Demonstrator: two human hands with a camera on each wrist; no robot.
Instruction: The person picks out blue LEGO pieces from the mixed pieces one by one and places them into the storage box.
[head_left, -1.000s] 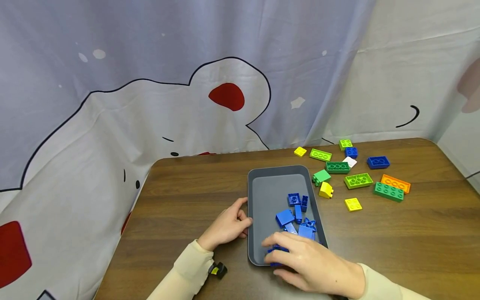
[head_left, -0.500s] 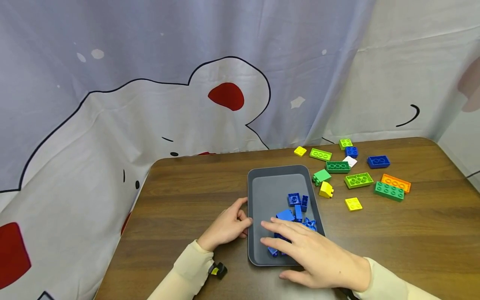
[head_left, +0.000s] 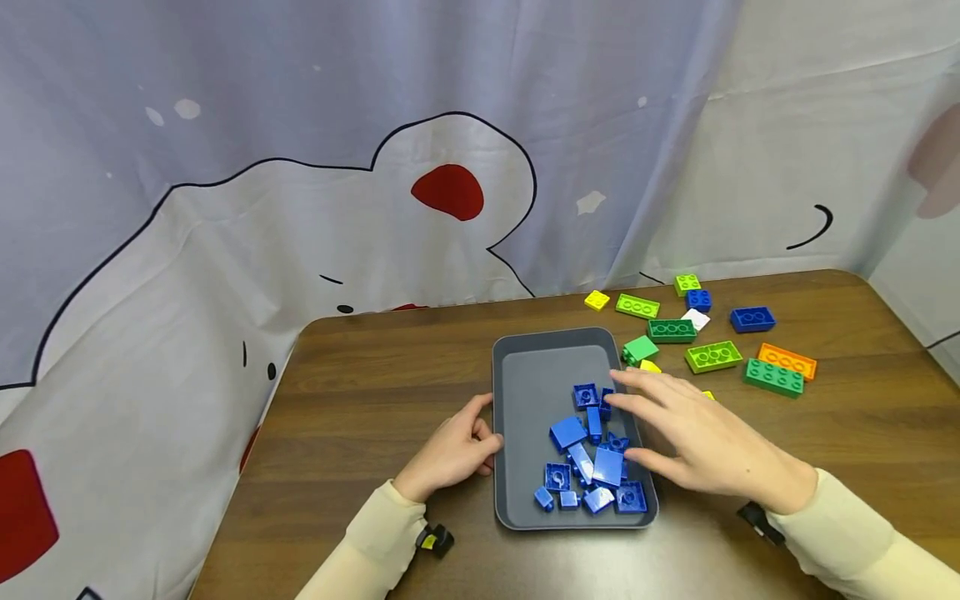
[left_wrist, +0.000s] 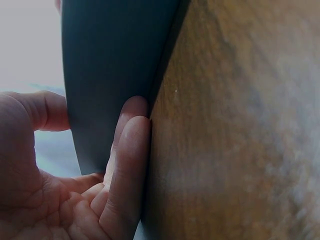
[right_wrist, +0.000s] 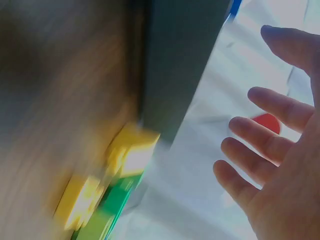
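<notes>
My left hand [head_left: 450,450] holds the left edge of a dark grey tray [head_left: 522,392]. In the left wrist view its thumb lies at the rim and the other fingers rest against the outer wall, low by the table. Several blue toy bricks [head_left: 567,434] lie loose in the right and near part of the tray. Over the tray's right edge hovers my right hand [head_left: 701,437], its fingers spread and holding nothing. From the right wrist view, a gap shows between that hand [right_wrist: 280,165] and the tray wall [right_wrist: 182,55].
Right of the tray several other bricks are scattered on the wooden table [head_left: 375,375]: a green one [head_left: 773,377], an orange one [head_left: 787,360], a lime one [head_left: 713,357] and a dark blue one [head_left: 752,319]. A printed curtain [head_left: 300,225] hangs behind the table.
My right hand has risen from the bricks in the tray's near part and moved right and away, uncovering them. My left hand has stayed at the tray's edge.
</notes>
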